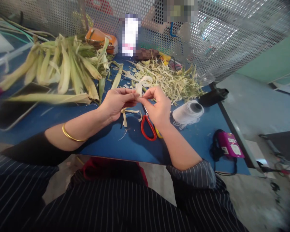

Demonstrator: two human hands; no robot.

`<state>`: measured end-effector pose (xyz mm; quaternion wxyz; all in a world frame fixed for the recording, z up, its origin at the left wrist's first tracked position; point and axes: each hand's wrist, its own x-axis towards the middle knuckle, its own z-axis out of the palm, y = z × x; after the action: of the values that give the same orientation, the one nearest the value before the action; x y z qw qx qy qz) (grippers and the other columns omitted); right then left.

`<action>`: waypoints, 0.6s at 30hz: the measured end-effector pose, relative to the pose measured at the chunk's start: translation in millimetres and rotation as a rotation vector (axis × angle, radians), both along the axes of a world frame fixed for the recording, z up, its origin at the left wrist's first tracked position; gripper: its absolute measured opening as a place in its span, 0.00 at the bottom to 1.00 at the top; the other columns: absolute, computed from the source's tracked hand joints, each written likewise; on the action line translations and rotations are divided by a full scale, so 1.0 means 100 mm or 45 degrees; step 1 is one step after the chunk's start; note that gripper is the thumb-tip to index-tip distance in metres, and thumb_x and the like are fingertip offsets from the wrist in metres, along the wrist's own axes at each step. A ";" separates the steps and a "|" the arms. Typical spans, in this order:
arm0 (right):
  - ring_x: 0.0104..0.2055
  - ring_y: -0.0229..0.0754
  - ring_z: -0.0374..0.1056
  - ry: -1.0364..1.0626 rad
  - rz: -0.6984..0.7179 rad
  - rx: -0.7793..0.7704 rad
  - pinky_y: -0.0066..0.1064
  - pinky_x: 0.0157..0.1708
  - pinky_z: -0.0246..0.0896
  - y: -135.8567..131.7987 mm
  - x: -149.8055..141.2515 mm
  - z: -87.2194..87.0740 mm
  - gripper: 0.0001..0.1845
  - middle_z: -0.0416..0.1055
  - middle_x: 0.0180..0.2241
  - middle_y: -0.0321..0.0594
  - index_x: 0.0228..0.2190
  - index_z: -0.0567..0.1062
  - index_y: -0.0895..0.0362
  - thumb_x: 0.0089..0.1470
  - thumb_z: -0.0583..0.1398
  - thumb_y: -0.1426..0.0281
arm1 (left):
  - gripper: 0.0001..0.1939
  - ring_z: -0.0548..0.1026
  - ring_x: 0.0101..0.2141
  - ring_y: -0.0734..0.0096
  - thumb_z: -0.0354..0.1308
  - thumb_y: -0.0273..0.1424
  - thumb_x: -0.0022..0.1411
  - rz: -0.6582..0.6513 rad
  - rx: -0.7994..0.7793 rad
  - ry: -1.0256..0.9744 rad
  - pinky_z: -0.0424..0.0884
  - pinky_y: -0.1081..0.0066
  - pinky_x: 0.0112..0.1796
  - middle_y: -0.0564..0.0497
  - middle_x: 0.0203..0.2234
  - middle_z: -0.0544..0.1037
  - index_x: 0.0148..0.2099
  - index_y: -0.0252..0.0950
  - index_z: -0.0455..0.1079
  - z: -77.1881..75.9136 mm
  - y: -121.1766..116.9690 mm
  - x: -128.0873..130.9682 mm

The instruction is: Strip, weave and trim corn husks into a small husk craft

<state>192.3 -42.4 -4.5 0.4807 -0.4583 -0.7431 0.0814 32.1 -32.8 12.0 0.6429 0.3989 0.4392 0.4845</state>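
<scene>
Looking down through the head view, I see both hands over the middle of the blue counter [106, 141], well in from its near edge. The left hand [117, 102] has its grip pinched shut on a pale strip [138, 89], which looks like husk and curls upward. The right hand [158, 106] pinches the same strip at its lower end, fingertips close to the left's. Below the hands lie the red-handled scissors [148, 129] (my view of their blades is partly blocked by the right hand) and a few loose scraps [125, 119]. Toward the far left corner, I see long green-and-cream husks [65, 69]; toward the far edge, right of the middle, a heap of shreds [174, 82]. A white thread spool [185, 113] lies right of the right hand, and a magenta box [230, 145] sits by the near right corner.
</scene>
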 end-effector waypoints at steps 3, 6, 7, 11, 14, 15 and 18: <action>0.40 0.42 0.69 -0.101 0.049 0.160 0.40 0.44 0.64 0.00 0.01 0.00 0.02 0.72 0.35 0.37 0.33 0.72 0.51 0.57 0.61 0.68 | 0.08 0.73 0.23 0.78 0.70 0.28 0.47 0.004 -0.090 -0.055 0.73 0.74 0.33 0.52 0.22 0.76 0.28 0.32 0.74 0.02 0.01 0.00; 0.42 0.43 0.67 -0.201 0.044 0.232 0.41 0.46 0.62 -0.02 0.01 0.00 0.05 0.71 0.38 0.38 0.34 0.75 0.49 0.59 0.58 0.68 | 0.06 0.73 0.23 0.79 0.69 0.27 0.49 -0.013 -0.132 -0.064 0.73 0.75 0.32 0.52 0.23 0.76 0.28 0.32 0.74 0.04 0.00 0.00; 0.42 0.43 0.67 -0.228 0.035 0.241 0.41 0.46 0.61 -0.03 0.00 -0.01 0.06 0.71 0.37 0.37 0.33 0.75 0.48 0.60 0.58 0.68 | 0.05 0.73 0.23 0.79 0.68 0.26 0.50 -0.024 -0.139 -0.068 0.72 0.76 0.31 0.51 0.23 0.76 0.28 0.32 0.74 0.04 0.00 0.00; 0.42 0.42 0.66 -0.285 -0.009 0.278 0.41 0.47 0.60 -0.02 0.02 -0.03 0.08 0.71 0.35 0.37 0.31 0.76 0.47 0.61 0.57 0.67 | 0.03 0.73 0.24 0.79 0.66 0.25 0.51 -0.064 -0.160 -0.125 0.73 0.76 0.32 0.51 0.23 0.77 0.29 0.31 0.74 0.02 0.01 -0.02; 0.42 0.43 0.66 -0.348 -0.013 0.357 0.40 0.46 0.60 0.01 0.05 -0.05 0.07 0.73 0.36 0.37 0.33 0.76 0.47 0.61 0.58 0.65 | 0.02 0.74 0.25 0.79 0.65 0.24 0.51 -0.093 -0.158 -0.169 0.73 0.76 0.32 0.51 0.24 0.77 0.30 0.31 0.75 -0.02 0.02 -0.02; 0.42 0.42 0.67 -0.380 -0.013 0.389 0.40 0.46 0.61 0.02 0.07 -0.06 0.06 0.73 0.36 0.37 0.33 0.76 0.48 0.61 0.58 0.64 | 0.03 0.74 0.25 0.79 0.65 0.24 0.51 -0.100 -0.155 -0.173 0.73 0.76 0.32 0.51 0.24 0.77 0.30 0.31 0.75 -0.02 0.02 -0.02; 0.40 0.41 0.68 -0.463 -0.045 0.451 0.39 0.46 0.61 0.06 0.08 -0.09 0.08 0.73 0.36 0.37 0.34 0.75 0.50 0.61 0.57 0.63 | 0.03 0.74 0.25 0.78 0.66 0.25 0.50 -0.093 -0.136 -0.161 0.73 0.76 0.32 0.51 0.24 0.77 0.29 0.31 0.75 -0.02 0.00 -0.02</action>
<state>200.8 -36.1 -13.1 0.4134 -0.3869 -0.8119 -0.1423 30.5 -32.3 10.3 0.7070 0.3483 0.4080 0.4608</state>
